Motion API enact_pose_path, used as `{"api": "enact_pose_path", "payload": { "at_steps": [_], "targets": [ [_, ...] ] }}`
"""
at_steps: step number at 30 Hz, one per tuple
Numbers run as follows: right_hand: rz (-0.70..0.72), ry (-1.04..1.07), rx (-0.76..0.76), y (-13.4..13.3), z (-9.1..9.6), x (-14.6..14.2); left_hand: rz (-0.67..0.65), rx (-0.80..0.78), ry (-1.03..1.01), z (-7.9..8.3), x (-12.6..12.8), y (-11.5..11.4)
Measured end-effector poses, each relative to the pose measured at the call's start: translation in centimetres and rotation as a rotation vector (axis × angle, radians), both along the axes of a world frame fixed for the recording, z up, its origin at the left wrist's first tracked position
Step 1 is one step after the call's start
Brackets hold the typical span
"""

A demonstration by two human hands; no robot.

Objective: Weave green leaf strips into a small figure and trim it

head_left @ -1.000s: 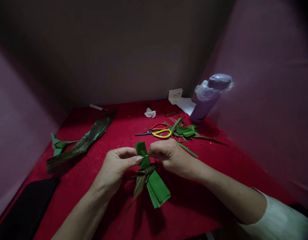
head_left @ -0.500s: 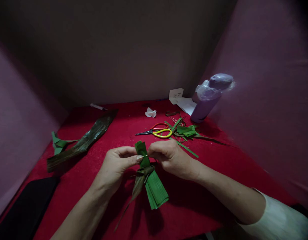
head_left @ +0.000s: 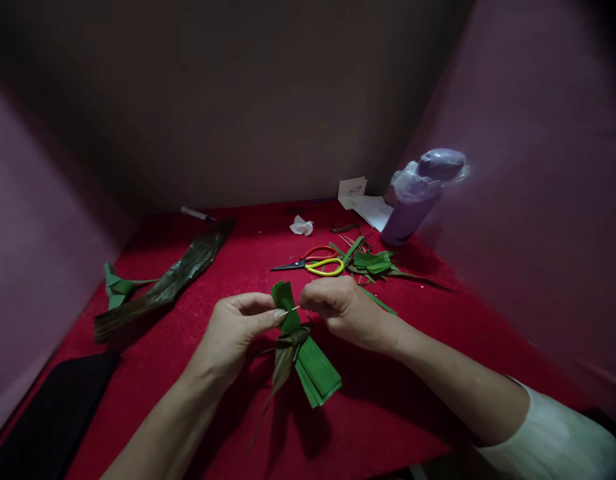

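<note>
A folded green leaf piece [head_left: 308, 363] hangs over the red table [head_left: 413, 347] between my hands. My left hand [head_left: 235, 333] pinches its upper fold with thumb and fingers closed. My right hand [head_left: 338, 310] is closed just to the right, pinching a thin pale stick [head_left: 294, 309] whose tip pokes into the fold. A brownish dry leaf strip [head_left: 281, 370] dangles below the fold.
Scissors [head_left: 313, 263] with red and yellow handles lie behind my hands beside green leaf scraps [head_left: 371, 262]. A purple bottle [head_left: 418, 193] stands at the back right by white papers [head_left: 363, 200]. A long dark leaf [head_left: 163, 287] and a folded green piece [head_left: 115, 290] lie left. A black object [head_left: 48, 420] sits at the near left.
My right hand has drawn slightly right, exposing more of the thin stick. The leaf piece has swung a little.
</note>
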State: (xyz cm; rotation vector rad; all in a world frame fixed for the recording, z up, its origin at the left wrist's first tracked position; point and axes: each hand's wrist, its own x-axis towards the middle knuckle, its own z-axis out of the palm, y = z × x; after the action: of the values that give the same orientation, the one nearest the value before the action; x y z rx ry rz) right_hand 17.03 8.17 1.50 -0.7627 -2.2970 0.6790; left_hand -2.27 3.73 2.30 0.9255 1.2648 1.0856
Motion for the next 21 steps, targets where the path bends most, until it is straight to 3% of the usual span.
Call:
{"api": "enact_pose_path", "payload": {
  "at_steps": [4, 9, 21],
  "targets": [
    [-0.053, -0.022, 0.004, 1.3, -0.2, 1.4, 0.046, -0.022, -0.054, 0.0, -0.1, 0.1],
    [-0.156, 0.100, -0.003, 2.1, 0.5, 2.6, 0.077, 0.000, -0.169, 0.1, 0.0, 0.2],
    [-0.157, 0.413, -0.600, 0.7, 0.7, 1.0, 0.294, -0.034, -0.238, 0.3, -0.2, 0.4]
  ]
}}
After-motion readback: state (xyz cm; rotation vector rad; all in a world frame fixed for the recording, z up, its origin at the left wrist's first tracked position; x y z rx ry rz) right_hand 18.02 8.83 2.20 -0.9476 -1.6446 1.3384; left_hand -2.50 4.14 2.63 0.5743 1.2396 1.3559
